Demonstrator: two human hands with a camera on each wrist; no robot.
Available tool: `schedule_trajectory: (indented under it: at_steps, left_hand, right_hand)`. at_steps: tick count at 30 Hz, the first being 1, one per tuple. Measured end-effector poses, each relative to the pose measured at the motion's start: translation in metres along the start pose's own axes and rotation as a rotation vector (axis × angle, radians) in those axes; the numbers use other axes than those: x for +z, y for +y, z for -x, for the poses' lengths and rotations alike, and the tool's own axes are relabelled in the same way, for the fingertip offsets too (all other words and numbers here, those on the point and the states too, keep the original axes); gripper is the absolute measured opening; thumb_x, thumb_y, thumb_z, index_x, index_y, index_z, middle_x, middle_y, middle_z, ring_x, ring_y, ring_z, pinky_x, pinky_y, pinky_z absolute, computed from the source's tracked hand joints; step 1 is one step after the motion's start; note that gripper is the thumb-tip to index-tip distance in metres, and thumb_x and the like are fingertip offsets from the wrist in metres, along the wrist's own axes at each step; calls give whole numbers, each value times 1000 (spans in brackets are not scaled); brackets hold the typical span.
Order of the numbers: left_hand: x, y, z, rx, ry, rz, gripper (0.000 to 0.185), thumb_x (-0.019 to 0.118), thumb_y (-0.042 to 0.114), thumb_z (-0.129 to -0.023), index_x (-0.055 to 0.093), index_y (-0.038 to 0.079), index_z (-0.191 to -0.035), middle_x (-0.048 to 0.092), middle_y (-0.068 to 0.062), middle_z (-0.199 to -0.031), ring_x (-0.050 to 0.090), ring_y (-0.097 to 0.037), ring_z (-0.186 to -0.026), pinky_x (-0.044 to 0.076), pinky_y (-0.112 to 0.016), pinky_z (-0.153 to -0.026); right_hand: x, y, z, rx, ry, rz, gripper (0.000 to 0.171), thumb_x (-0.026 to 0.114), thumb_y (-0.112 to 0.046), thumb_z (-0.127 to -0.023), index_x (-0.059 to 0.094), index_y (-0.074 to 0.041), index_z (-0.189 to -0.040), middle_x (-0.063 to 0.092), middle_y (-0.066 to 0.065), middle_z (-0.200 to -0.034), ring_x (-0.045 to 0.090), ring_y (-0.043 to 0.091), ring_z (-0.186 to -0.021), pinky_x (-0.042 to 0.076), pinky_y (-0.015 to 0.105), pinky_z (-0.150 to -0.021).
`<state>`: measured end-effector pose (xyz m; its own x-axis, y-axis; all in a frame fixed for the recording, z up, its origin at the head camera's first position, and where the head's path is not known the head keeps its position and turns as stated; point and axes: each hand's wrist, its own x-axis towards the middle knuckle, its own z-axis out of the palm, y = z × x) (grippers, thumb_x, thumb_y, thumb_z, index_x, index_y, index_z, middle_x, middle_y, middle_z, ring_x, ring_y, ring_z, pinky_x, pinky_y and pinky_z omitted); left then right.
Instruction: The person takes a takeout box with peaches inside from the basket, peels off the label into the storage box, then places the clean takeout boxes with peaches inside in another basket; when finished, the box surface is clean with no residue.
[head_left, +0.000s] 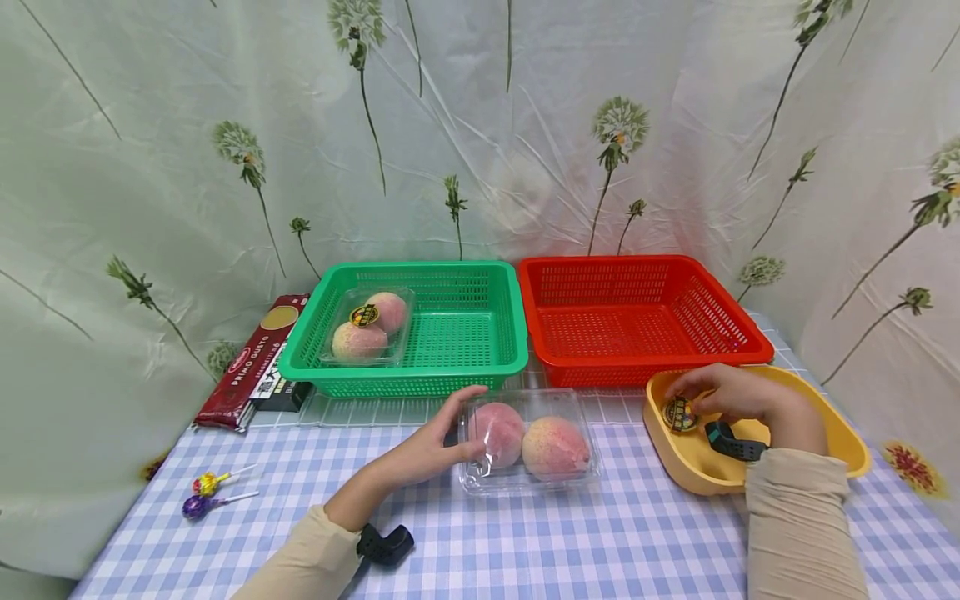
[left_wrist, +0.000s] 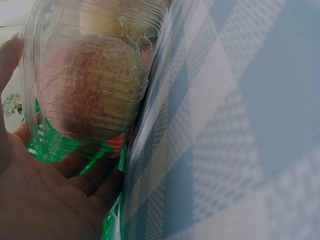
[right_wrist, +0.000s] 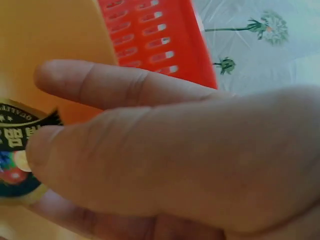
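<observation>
In the head view my left hand [head_left: 429,454] grips the left end of a clear plastic clamshell pack [head_left: 525,486] on the checked cloth. Inside lie two pink-yellow peaches [head_left: 557,448]. The left wrist view shows the thumb at one side of the pack [left_wrist: 31,75] and the other fingers at its end. Over at the right, my right hand [head_left: 738,398] is inside a yellow basin [head_left: 836,417]. Its thumb and a finger pinch a round black-and-gold sticker [right_wrist: 12,150]; the thumb covers part of the sticker's edge.
Behind the pack stands a green basket [head_left: 405,386] holding another peach pack with a round sticker [head_left: 364,315]. Beside it is a red basket [head_left: 645,372], close behind the basin. Two lollipops [head_left: 202,492] and a red spaghetti packet [head_left: 243,367] lie at the left.
</observation>
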<state>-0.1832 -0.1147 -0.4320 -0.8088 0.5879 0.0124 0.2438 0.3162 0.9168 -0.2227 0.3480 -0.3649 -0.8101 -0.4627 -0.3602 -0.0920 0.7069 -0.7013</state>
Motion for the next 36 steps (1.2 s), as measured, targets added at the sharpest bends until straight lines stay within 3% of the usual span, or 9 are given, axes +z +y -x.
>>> schedule_trajectory:
  at_steps: [3, 9, 13, 15, 20, 24, 27, 30, 36]
  left_hand:
    - [0, 0, 0, 2, 5, -2, 75, 68, 34, -94, 24, 36, -154, 21, -8, -165, 18, -36, -154, 18, -63, -121]
    - [1, 0, 0, 18, 28, 3, 74, 69, 33, -94, 26, 32, -155, 26, -8, -164, 25, -37, -151, 21, -62, -120]
    - [4, 2, -3, 50, 45, 65, 72, 67, 25, -95, 28, 21, -155, 29, -14, -162, 36, -38, -145, 32, -57, -116]
    - [6, 4, -3, 44, 71, 108, 67, 65, 22, -97, 31, 18, -154, 32, -14, -160, 41, -34, -143, 35, -50, -115]
    - [12, 12, -3, -67, 171, 311, 51, 61, 24, -100, 44, 21, -149, 47, -14, -147, 57, -20, -122, 50, -36, -96]
    - [18, 19, -4, -152, 262, 440, 48, 61, 23, -100, 49, 18, -146, 50, -17, -142, 60, -12, -108, 52, -29, -75]
    - [22, 21, -5, -204, 325, 447, 49, 62, 24, -99, 49, 17, -146, 46, -18, -146, 61, -14, -110, 52, -27, -69]
    - [26, 22, -6, -242, 359, 436, 52, 63, 29, -99, 48, 17, -147, 41, -19, -148, 60, -17, -112, 55, -28, -71]
    - [28, 23, -4, -280, 334, 471, 54, 62, 32, -98, 47, 15, -147, 50, -20, -142, 65, -14, -95, 54, -27, -67]
  right_hand:
    - [0, 3, -2, -10, -3, 29, 40, 56, 2, -89, 63, 0, -128, 63, 18, -119, 50, 9, -65, 41, 21, -53]
    - [-4, -5, -1, -48, 21, 187, 35, 61, -7, -92, 67, -1, -126, 66, 19, -126, 57, 6, -91, 51, 27, -67]
    - [-7, -22, 1, -37, 34, 265, 33, 65, -16, -94, 69, -2, -123, 69, 17, -123, 61, 15, -101, 56, 34, -73]
    - [-9, -31, 2, -28, 54, 246, 30, 65, -19, -94, 70, -4, -120, 70, 14, -119, 63, 19, -100, 57, 36, -73]
    - [-10, -49, 8, -29, 216, 117, 22, 64, -20, -97, 69, -1, -107, 73, 9, -91, 70, 22, -82, 59, 31, -71]
    - [-12, -51, 13, -72, 428, 120, 22, 63, -21, -99, 68, 0, -104, 72, 8, -80, 69, 13, -72, 57, 26, -66]
    - [-13, -47, 14, -82, 608, 181, 24, 62, -27, -100, 69, -6, -109, 71, 11, -92, 61, 5, -74, 53, 23, -64]
    - [-15, -39, 13, -62, 724, 194, 31, 57, -31, -101, 67, -7, -118, 68, 17, -114, 58, 14, -89, 48, 25, -67]
    - [-18, -20, 9, -54, 752, 130, 41, 53, -30, -103, 56, -1, -132, 50, 32, -140, 40, 51, -129, 38, 62, -97]
